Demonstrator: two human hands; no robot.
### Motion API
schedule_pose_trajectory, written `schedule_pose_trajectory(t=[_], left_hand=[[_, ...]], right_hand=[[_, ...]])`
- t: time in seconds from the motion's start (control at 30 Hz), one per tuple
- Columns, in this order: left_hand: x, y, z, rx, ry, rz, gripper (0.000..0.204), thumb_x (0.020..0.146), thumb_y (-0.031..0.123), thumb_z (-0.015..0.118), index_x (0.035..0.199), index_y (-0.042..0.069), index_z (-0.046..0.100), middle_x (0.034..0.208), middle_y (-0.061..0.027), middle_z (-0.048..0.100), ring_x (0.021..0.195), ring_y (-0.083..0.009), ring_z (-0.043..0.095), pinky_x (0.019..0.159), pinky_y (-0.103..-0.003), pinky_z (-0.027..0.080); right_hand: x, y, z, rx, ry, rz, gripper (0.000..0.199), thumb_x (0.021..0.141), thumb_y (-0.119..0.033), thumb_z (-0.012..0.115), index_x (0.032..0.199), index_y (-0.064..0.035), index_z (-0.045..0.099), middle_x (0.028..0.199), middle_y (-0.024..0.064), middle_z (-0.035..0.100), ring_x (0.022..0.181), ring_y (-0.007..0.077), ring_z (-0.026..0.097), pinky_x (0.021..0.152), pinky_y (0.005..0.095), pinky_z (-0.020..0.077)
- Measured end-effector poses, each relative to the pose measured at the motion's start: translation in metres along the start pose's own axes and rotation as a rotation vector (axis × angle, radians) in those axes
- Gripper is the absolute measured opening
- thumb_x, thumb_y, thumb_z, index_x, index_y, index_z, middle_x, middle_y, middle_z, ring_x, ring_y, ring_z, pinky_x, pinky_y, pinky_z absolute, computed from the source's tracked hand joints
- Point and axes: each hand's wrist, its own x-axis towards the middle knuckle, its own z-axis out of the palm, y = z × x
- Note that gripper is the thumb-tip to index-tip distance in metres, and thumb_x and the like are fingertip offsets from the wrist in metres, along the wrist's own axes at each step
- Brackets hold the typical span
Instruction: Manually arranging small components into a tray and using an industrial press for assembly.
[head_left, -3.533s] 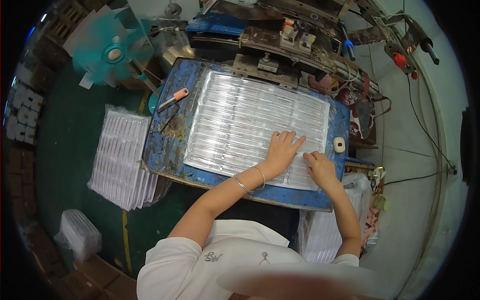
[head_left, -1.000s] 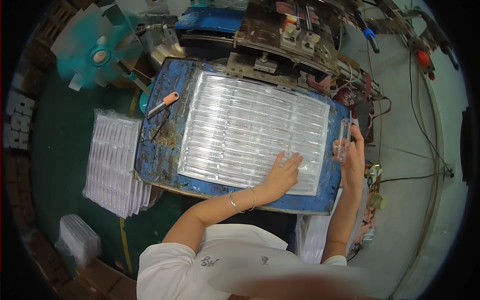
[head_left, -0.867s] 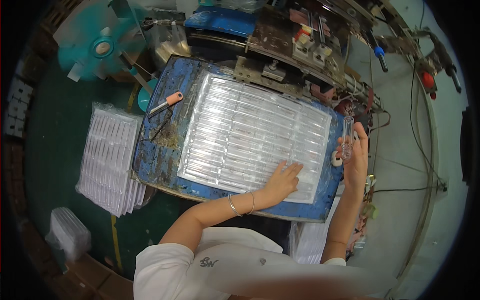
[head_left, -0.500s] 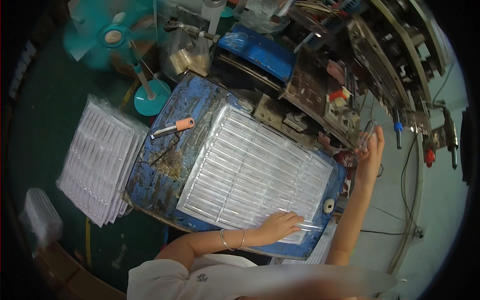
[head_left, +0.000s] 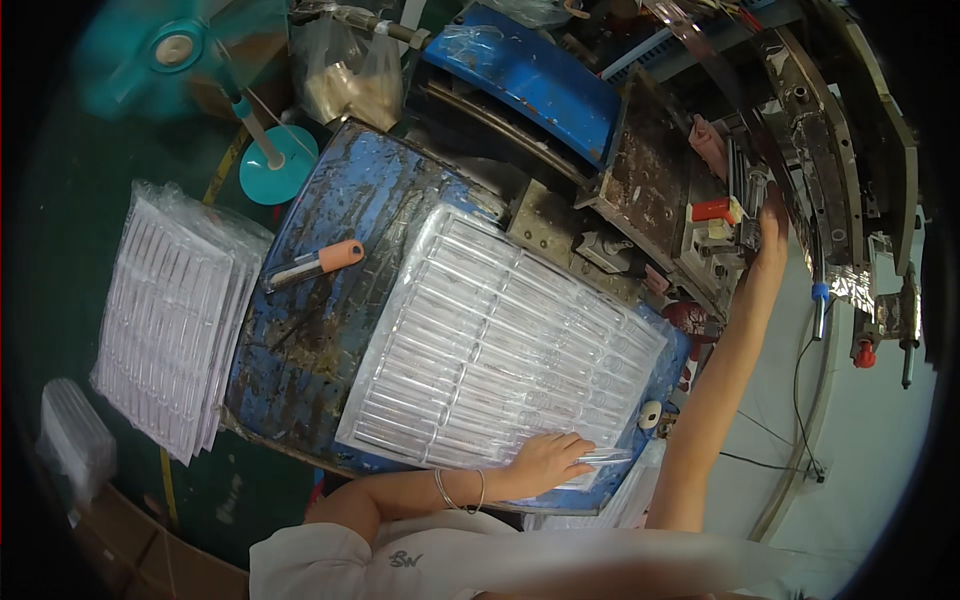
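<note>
My left hand [head_left: 548, 465] is closed around a slim clear plastic tube [head_left: 610, 456] at the near right corner of a clear plastic tray [head_left: 425, 452]. The tray lies on the blue worn table [head_left: 330, 190], with rows of similar clear tubes [head_left: 480, 345] in it. My right hand [head_left: 773, 228] reaches up into the metal press [head_left: 815, 150], beside a fixture with a red part [head_left: 714, 209]. Its fingers are mostly hidden there, so what they hold does not show clearly.
A stack of filled trays [head_left: 165, 320] stands left of the table. On the table lies a cutter-like tool with an orange end [head_left: 342, 255], and a small white device [head_left: 650, 414] sits at the right edge. A teal fan [head_left: 175, 50] turns at far left.
My right hand has moved up and away into the press with the clear piece it was holding. My left hand stays near the tray's corner with its tube. The view has shifted slightly.
</note>
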Motion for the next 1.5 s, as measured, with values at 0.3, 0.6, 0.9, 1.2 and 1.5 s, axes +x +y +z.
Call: schedule_pose_trajectory(t=[0.3,0.6,0.9,1.2,1.5], left_hand=[[0.001,0.002,-0.003,-0.001,0.048,0.037,0.028,0.075,0.028,0.057,0.094,0.008,0.054,0.080,-0.0049,0.054,0.072,-0.0208,0.056,0.062,-0.030,0.044],[-0.002,0.000,-0.001,0.034,0.021,0.021,0.029,0.075,0.028,0.059,0.097,0.009,0.056,0.085,-0.0040,0.058,0.074,-0.0199,0.056,0.064,-0.030,0.044],[0.001,0.001,-0.002,0.050,0.093,0.094,0.029,0.074,0.028,0.060,0.095,0.009,0.055,0.081,-0.0027,0.055,0.070,-0.0179,0.055,0.061,-0.028,0.042],[0.002,0.002,-0.004,0.074,0.020,0.061,0.029,0.074,0.027,0.060,0.096,0.008,0.056,0.084,-0.0037,0.058,0.074,-0.0199,0.056,0.065,-0.030,0.044],[-0.004,0.000,0.000,0.120,0.045,0.112,0.027,0.075,0.026,0.058,0.095,0.008,0.055,0.083,-0.0031,0.054,0.070,-0.0183,0.053,0.062,-0.029,0.041]], right_hand=[[0.001,0.002,0.009,0.145,0.008,0.151,0.050,0.084,-0.030,0.048,0.123,0.0003,0.040,0.125,0.0089,0.043,0.111,0.0172,0.044,0.091,0.0277,0.0340],[0.003,0.009,0.008,0.301,0.023,0.155,0.047,0.086,-0.028,0.044,0.123,0.0009,0.040,0.123,0.0088,0.044,0.107,0.0173,0.047,0.089,0.0274,0.0368],[0.002,0.010,0.009,0.306,0.031,0.153,0.047,0.085,-0.028,0.047,0.122,0.0001,0.042,0.121,0.0086,0.046,0.105,0.0165,0.049,0.086,0.0272,0.0389],[0.007,0.013,0.004,0.273,0.078,0.152,0.045,0.084,-0.028,0.048,0.120,0.0005,0.044,0.114,0.0084,0.052,0.102,0.0163,0.051,0.086,0.0270,0.0378],[0.003,0.017,0.004,0.311,0.051,0.151,0.048,0.083,-0.029,0.050,0.119,0.0030,0.044,0.116,0.0095,0.050,0.103,0.0162,0.050,0.088,0.0277,0.0367]])
